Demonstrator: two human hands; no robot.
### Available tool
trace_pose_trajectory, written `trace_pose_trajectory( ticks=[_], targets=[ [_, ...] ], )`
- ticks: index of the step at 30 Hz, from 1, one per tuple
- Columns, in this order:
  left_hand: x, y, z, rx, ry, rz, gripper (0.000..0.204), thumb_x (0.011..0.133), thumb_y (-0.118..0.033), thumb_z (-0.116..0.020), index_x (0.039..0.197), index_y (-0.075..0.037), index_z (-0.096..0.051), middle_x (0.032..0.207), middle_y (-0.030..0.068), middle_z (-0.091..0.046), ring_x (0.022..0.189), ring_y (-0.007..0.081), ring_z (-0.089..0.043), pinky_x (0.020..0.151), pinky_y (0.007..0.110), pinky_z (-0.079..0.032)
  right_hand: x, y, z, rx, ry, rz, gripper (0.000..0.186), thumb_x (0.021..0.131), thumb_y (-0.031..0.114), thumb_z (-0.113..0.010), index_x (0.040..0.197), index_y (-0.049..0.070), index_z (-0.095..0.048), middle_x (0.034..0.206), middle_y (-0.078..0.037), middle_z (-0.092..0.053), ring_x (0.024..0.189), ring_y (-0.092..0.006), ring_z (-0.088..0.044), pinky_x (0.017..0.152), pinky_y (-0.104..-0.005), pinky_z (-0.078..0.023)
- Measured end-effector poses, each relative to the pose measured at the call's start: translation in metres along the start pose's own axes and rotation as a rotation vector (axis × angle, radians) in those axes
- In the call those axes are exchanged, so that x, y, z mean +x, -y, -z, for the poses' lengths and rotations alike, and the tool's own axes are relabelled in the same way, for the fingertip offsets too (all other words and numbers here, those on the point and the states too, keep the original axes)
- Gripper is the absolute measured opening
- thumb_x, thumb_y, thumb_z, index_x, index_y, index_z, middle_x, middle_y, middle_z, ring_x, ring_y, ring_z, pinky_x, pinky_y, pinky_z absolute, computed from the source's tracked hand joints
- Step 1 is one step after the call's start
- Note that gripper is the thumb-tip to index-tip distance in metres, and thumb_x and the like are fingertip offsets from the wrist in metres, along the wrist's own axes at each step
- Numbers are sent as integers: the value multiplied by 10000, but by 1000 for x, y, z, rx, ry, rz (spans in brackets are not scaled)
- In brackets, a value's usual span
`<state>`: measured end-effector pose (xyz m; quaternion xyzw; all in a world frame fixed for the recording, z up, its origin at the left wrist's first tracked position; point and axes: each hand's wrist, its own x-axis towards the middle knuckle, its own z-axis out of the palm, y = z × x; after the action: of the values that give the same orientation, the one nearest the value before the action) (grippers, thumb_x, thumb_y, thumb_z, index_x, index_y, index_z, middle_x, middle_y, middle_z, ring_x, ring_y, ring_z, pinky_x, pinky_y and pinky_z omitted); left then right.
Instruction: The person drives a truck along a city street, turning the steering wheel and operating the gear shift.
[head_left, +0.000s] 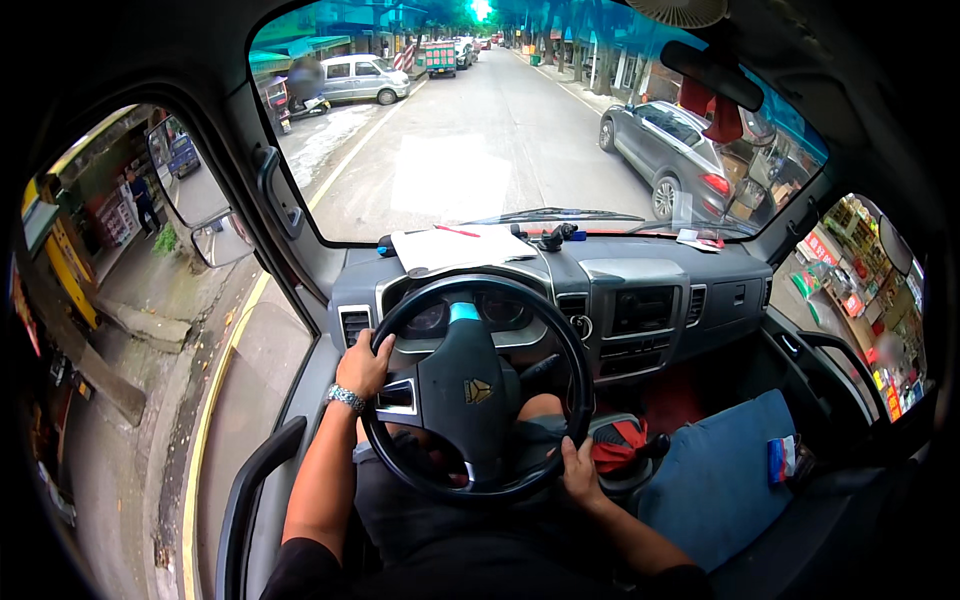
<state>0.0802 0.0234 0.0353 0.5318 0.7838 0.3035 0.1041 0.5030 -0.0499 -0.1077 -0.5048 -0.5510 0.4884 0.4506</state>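
Right of the right hand (580,474), the red cloth (618,446) and gear lever (656,446) stand in the way; above them lies free room toward the blue seat (720,480). The steering wheel (462,395) bars the near approach to the instrument panel (430,318); a black handle (255,495) bounds the left.

A daylit street (525,110) shows through the windshield (545,165) above grey dashboard (730,275).

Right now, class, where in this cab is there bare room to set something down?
Bare: the blue passenger seat, between the gear lever and the packet; the dashboard strip between the black mount and the sheet at right. Crowded: the dashboard beyond the steering wheel, under papers and a red pen.
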Motion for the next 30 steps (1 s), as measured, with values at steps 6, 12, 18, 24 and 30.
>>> trace_pose_trajectory(
  ticks=[6, 12, 18, 24, 30],
  targets=[
    [1, -4, 3, -90, 1, -9, 528, 1029, -538, -611, 1166, -32, -673, 887, 248, -749, 923, 458, -729, 839, 520, -557, -1, 12, 8, -80, 42, -136, 565, 1129, 412, -507, 1431, -49, -381, 1317, -279, -614, 1276, -374, -593, 1089, -437, -444],
    [8, 8, 2, 77, -78, -45, 507, 1035, -511, -626, 1087, -11, -686, 831, 183, -748, 812, 373, -745, 754, 447, -558, -2, 26, 5, -135, 55, -100, 623, 1118, 447, -516, 1424, -74, -365, 1307, -332, -626, 1267, -437, -615, 1070, -458, -460],
    [4, -10, 6, 63, 9, -3, 583, 1019, -583, -584, 1185, -31, -676, 1004, 320, -736, 1007, 504, -705, 896, 544, -547, 0, 15, 16, -134, 78, -77, 649, 1101, 455, -542, 1407, -89, -361, 1318, -357, -622, 1270, -491, -607, 1070, -481, -462],
    [0, -8, 6, 112, -44, -37, 559, 1029, -561, -591, 1104, -12, -671, 922, 295, -735, 915, 491, -713, 810, 528, -548, 10, 22, 27, -55, 193, -111, 677, 1070, 444, -626, 1400, -113, -429, 1374, -312, -620, 1318, -378, -602, 1102, -419, -455],
    [3, -5, 2, 88, -49, -46, 574, 1022, -586, -587, 1095, -22, -667, 936, 296, -738, 923, 491, -712, 816, 538, -547, 31, 40, 45, -15, 186, -96, 602, 1074, 378, -652, 1404, -92, -473, 1299, -195, -655, 1243, -231, -601, 1091, -362, -465]
  ],
)
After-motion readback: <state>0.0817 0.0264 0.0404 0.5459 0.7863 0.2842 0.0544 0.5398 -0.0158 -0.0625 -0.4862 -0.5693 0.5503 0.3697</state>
